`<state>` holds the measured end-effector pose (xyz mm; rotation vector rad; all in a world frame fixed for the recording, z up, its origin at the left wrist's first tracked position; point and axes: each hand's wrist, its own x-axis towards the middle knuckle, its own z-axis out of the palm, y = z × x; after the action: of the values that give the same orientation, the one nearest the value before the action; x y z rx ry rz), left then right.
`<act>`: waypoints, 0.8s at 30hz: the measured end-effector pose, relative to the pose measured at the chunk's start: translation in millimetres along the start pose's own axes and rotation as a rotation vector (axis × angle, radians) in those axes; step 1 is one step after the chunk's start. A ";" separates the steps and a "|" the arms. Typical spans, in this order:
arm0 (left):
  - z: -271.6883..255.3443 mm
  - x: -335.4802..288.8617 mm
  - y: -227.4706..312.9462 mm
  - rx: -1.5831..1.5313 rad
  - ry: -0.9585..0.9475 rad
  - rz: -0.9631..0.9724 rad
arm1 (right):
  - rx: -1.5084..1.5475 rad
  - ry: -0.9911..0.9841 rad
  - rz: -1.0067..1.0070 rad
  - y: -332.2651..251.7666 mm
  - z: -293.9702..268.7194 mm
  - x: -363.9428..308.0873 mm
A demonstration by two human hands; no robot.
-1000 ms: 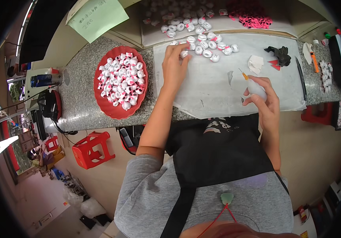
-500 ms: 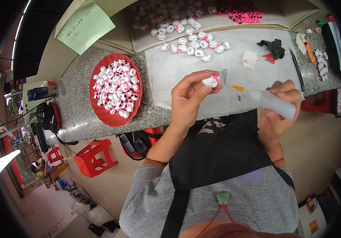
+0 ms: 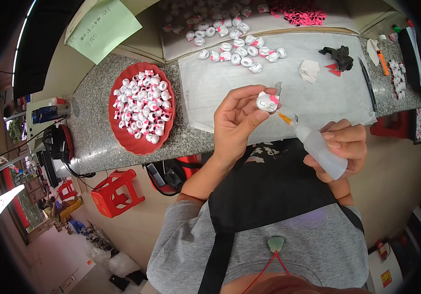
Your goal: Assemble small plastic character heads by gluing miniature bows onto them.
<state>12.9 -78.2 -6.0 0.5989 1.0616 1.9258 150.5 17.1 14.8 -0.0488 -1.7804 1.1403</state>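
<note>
Between the thumb and fingers of my left hand is a small white cat-head figure with a pink bow. My right hand is wrapped round a translucent white squeeze bottle. The bottle tilts up to the left, and its thin orange nozzle points at the lower right of the head. Whether the tip touches it I cannot tell. Left of my hands, a red scalloped tray holds many white heads with pink parts. More white heads lie on the white sheet beyond.
A heap of pink pieces lies on the shelf at the back. Right of it are a black crumpled scrap, red triangles, a white tissue, a black pen-like tool and an orange-handled tool. A red stool stands below left.
My right hand has moved down and left, turning the bottle so its nozzle comes close to the head. My left hand has turned the head, so more of its front shows.
</note>
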 end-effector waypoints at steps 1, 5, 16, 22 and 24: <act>0.2 -0.1 0.1 0.003 -0.002 -0.005 | 0.000 0.000 0.001 0.3 -0.2 -0.8; -0.6 -0.3 -1.2 0.006 -0.008 0.002 | 0.031 0.018 0.020 0.3 -0.3 -2.8; -1.9 -1.2 -2.3 0.003 -0.002 0.017 | 0.023 -0.024 -0.034 2.3 -2.8 -0.7; -0.8 -1.5 -3.6 0.005 -0.015 -0.007 | 0.032 -0.024 -0.058 4.0 -1.5 -1.3; -0.1 -1.7 -3.8 0.002 -0.007 -0.011 | 0.032 -0.035 -0.060 4.0 -1.9 -1.9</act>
<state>15.4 -78.6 -9.4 0.5997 1.0606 1.9119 151.1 19.7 10.8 0.0439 -1.7816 1.1325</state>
